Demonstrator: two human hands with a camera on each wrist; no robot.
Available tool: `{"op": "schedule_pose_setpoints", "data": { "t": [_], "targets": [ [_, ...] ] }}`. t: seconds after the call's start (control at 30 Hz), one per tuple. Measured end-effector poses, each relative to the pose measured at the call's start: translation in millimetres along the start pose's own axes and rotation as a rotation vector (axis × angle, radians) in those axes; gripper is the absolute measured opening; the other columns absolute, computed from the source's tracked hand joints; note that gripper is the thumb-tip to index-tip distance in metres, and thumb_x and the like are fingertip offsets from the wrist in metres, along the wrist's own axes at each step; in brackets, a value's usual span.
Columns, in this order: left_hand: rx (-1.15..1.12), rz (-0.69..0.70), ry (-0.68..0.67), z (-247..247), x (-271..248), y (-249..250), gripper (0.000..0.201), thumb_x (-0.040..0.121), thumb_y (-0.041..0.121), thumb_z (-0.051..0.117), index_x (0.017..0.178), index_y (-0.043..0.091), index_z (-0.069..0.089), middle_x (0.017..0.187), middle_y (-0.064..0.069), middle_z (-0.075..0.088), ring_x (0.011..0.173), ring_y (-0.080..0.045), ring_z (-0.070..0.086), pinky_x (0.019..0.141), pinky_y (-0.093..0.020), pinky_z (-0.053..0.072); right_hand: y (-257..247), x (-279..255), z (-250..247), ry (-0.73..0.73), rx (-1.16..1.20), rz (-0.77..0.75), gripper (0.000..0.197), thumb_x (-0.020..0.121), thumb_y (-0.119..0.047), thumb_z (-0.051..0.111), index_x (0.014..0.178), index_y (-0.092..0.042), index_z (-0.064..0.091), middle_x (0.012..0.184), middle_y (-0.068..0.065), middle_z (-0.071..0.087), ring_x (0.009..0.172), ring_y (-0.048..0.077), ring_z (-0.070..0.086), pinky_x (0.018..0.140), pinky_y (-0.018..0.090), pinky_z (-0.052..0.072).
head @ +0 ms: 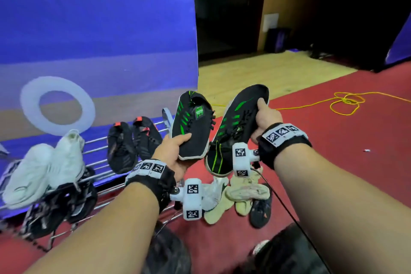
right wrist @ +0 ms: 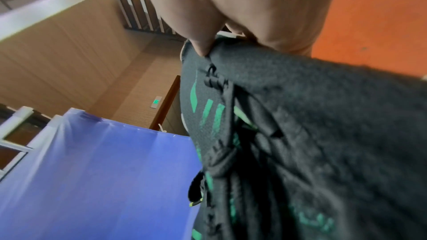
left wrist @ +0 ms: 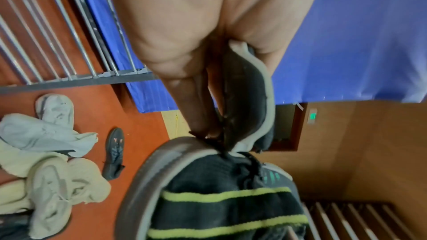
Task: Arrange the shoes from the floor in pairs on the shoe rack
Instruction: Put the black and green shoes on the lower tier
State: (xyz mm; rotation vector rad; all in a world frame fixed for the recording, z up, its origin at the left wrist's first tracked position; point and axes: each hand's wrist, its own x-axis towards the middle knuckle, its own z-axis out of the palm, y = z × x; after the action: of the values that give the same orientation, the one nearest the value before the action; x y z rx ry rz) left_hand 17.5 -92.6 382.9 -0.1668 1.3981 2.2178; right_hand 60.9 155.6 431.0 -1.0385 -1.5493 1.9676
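Observation:
Two black knit shoes with green stripes are held in the air above the rack's right end. My left hand grips the toe of one shoe, thumb on top. My right hand grips the other shoe at its toe end, heel hanging down. In the left wrist view my fingers clamp the shoe's sole; the second shoe's heel fills the foreground. In the right wrist view my thumb presses the black knit. The metal shoe rack stands at the left.
On the rack's top row sit a white pair and a black pair with red tabs; dark shoes lie on the row below. Pale and dark shoes are piled on the red floor. A yellow cable lies to the right. A blue backdrop stands behind the rack.

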Motion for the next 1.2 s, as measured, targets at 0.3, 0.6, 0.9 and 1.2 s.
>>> {"op": "schedule_pose_setpoints", "data": {
  "t": [0.3, 0.6, 0.9, 1.2],
  "targets": [
    [-0.051, 0.065, 0.019, -17.8, -65.6, 49.0, 0.021, 0.097, 0.020, 0.058, 0.098, 0.007, 0.075, 0.088, -0.015, 0.078, 0.069, -0.030, 0.072, 0.075, -0.042, 0.058, -3.4, -15.4, 77.2, -0.352, 0.246, 0.126, 0.052, 0.077, -0.023, 0.073, 0.123, 0.002, 0.068, 0.105, 0.018, 0.078, 0.096, 0.037, 0.076, 0.093, 0.061, 0.057],
    [-0.145, 0.082, 0.078, -40.3, -75.0, 82.3, 0.032, 0.099, 0.022, 0.056, 0.126, 0.007, 0.066, 0.096, -0.019, 0.077, 0.074, -0.032, 0.076, 0.070, -0.044, 0.064, -20.0, -143.1, 96.2, -0.737, 0.061, -0.026, 0.039, 0.090, 0.014, 0.058, 0.119, -0.012, 0.063, 0.112, 0.021, 0.074, 0.092, 0.036, 0.072, 0.085, 0.055, 0.061],
    [-0.149, 0.035, 0.042, -28.3, -49.4, 74.5, 0.040, 0.099, 0.016, 0.058, 0.137, 0.005, 0.061, 0.123, -0.023, 0.072, 0.111, -0.041, 0.071, 0.087, -0.061, 0.058, 10.7, -141.5, 61.4, -0.721, -0.075, 0.067, 0.020, 0.095, -0.003, 0.063, 0.106, -0.017, 0.072, 0.100, 0.012, 0.078, 0.076, 0.024, 0.076, 0.061, 0.035, 0.062],
    [0.303, -0.123, 0.022, -46.9, -56.7, 33.0, 0.027, 0.092, 0.004, 0.065, 0.119, 0.000, 0.068, 0.095, -0.020, 0.077, 0.067, -0.031, 0.076, 0.054, -0.040, 0.061, 36.9, -117.3, 18.4, -0.333, -0.220, 0.225, 0.006, 0.099, -0.012, 0.057, 0.103, -0.008, 0.057, 0.097, 0.020, 0.071, 0.080, 0.035, 0.071, 0.081, 0.057, 0.059]
  ]
}}
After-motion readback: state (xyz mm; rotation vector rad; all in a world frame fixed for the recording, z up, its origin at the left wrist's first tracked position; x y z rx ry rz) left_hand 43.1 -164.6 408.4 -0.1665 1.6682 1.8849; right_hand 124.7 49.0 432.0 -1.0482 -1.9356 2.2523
